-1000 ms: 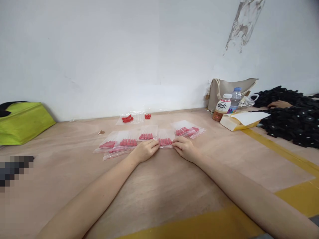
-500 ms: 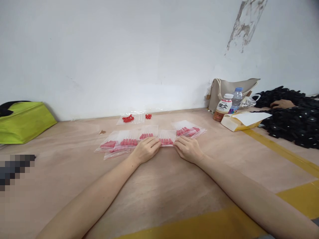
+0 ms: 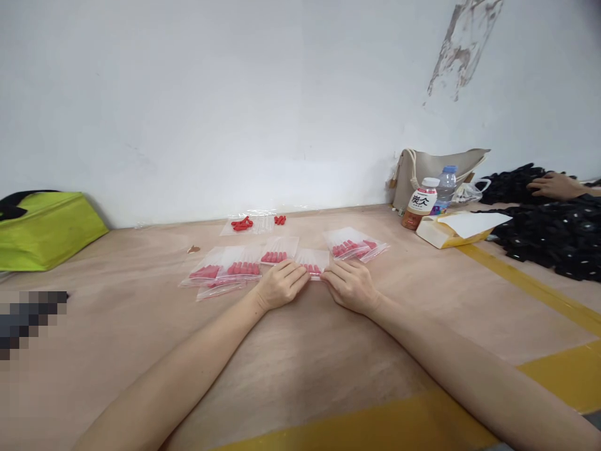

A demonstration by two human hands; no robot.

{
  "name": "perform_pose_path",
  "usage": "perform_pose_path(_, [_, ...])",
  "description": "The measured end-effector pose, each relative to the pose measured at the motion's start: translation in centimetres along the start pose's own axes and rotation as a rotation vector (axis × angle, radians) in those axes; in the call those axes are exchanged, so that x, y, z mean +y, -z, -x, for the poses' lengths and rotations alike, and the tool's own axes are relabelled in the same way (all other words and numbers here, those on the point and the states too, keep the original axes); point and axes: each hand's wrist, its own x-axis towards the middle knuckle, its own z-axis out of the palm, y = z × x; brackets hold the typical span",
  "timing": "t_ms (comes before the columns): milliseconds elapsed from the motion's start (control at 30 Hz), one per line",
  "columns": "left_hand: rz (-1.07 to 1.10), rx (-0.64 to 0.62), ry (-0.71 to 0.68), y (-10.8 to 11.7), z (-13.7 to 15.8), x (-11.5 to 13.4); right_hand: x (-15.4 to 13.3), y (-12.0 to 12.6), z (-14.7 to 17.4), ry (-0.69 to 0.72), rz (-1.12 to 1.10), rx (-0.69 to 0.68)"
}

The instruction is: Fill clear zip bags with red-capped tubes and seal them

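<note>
Small zip bag point(image 3: 313, 261) of red pieces lies flat on the table point(image 3: 300, 351), centre of the row; left hand point(image 3: 280, 285) at its 8 o'clock, right hand point(image 3: 350, 285) at 4 o'clock, fingertips pressing both near corners (fingers gently curled, nothing lifted).

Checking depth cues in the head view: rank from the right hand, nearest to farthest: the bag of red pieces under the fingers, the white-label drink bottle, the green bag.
From the right hand:
1. Bag of red pieces: at the fingertips, between both hands.
2. White-label drink bottle: back right, by the wall.
3. Green bag: far left edge of the table.
</note>
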Motion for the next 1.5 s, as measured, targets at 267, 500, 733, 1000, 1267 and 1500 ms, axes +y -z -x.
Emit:
perform_pose_path(267, [-0.054, 0.084, 0.006, 0.1, 0.4, -1.0, 0.1, 0.6, -0.3, -0.048, -0.045, 0.044])
perform_pose_path(500, [-0.102, 0.063, 0.03, 0.2, 0.2, -1.5, 0.3, 0.5, -0.1, -0.096, -0.053, 0.01])
perform_pose_path(733, [-0.057, -0.074, 0.021, -0.2, 0.9, -1.5, 1.0, 0.4, 0.4, -0.091, -0.04, -0.024])
perform_pose_path(1000, [-0.024, -0.204, 0.161, -0.1, 1.4, -1.0, 1.5, -0.4, 1.4, -0.33, -0.43, -0.203])
perform_pose_path(1267, [0.05, -0.377, 0.616, 0.0, 2.7, -1.1, 1.6, -1.8, 1.7, -0.863, -0.675, -0.012])
perform_pose_path(1500, [0.172, -0.473, 0.682, -1.2, 2.3, -0.4, 2.5, -3.8, -1.0, -0.824, -0.538, -0.101])
